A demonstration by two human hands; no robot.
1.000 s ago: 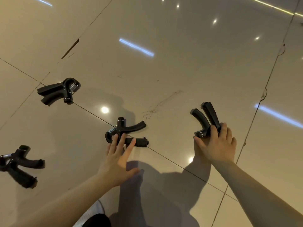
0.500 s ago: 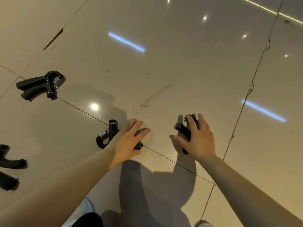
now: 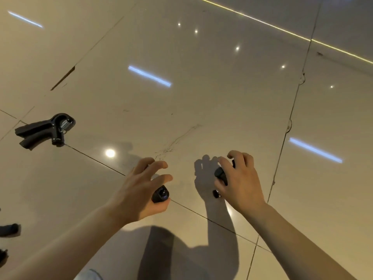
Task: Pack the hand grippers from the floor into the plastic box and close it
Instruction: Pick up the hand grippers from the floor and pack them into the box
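Observation:
My left hand (image 3: 141,188) grips a black hand gripper (image 3: 160,195); only one handle end shows under the palm. My right hand (image 3: 240,182) holds a second black hand gripper (image 3: 220,174), mostly hidden by the fingers, with a small end (image 3: 216,194) showing below. Both hands are lifted off the glossy floor and cast shadows on it. A third black hand gripper (image 3: 43,131) with a metal spring lies on the floor at the left. Parts of a fourth hand gripper (image 3: 9,230) show at the left edge. No plastic box is in view.
The floor is glossy beige tile (image 3: 201,87) with dark grout lines and bright light reflections. A chipped grout mark (image 3: 62,78) lies at the upper left. A bit of my clothing (image 3: 88,275) shows at the bottom.
Both hands closed round their hand grippers and lifted them off the floor. The view shifted, so the floor grippers at the left sit nearer the frame edge.

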